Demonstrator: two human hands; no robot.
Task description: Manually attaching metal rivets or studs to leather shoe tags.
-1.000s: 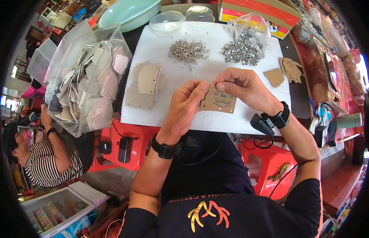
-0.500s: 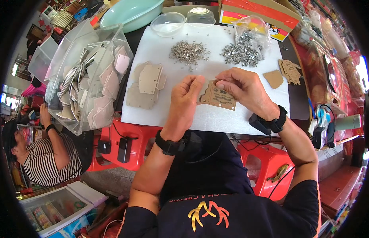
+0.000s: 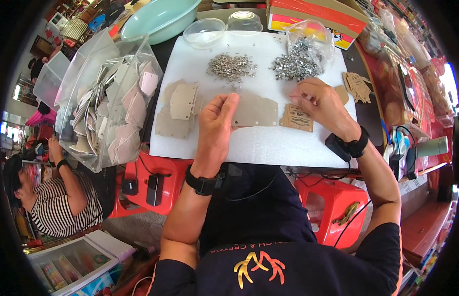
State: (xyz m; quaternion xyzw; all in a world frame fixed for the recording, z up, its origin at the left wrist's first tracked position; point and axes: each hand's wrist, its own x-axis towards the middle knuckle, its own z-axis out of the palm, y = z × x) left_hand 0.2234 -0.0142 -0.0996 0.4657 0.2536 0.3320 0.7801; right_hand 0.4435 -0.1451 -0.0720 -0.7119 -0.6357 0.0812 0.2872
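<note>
In my left hand [image 3: 218, 121], a thin grey card [image 3: 256, 109] with small holes along its edge is pinched between thumb and fingers above the white foam sheet [image 3: 214, 150]. My right hand [image 3: 324, 102] is closed at the top edge of a brown printed card [image 3: 297, 118], whose upper part its fingers cover. The two cards are side by side, slightly apart. Beyond my hands lie a heap of small silvery-brown metal pieces [image 3: 232, 67] and a heap of shiny metal pieces [image 3: 296, 64], the latter spilling from a clear plastic bag [image 3: 318, 37].
Left on the foam sits a stack of grey cards [image 3: 182, 101]; right, a pile of brown cards [image 3: 356, 86]. A clear bin of cards [image 3: 111, 103] stands at left. Behind are clear bowls [image 3: 204, 32], a green basin [image 3: 158, 19] and a carton [image 3: 313, 19]. A person [image 3: 64, 195] sits at left.
The brown card was up between both hands; my right hand has moved right with it, away from my left. The grey card in my left hand now shows fully.
</note>
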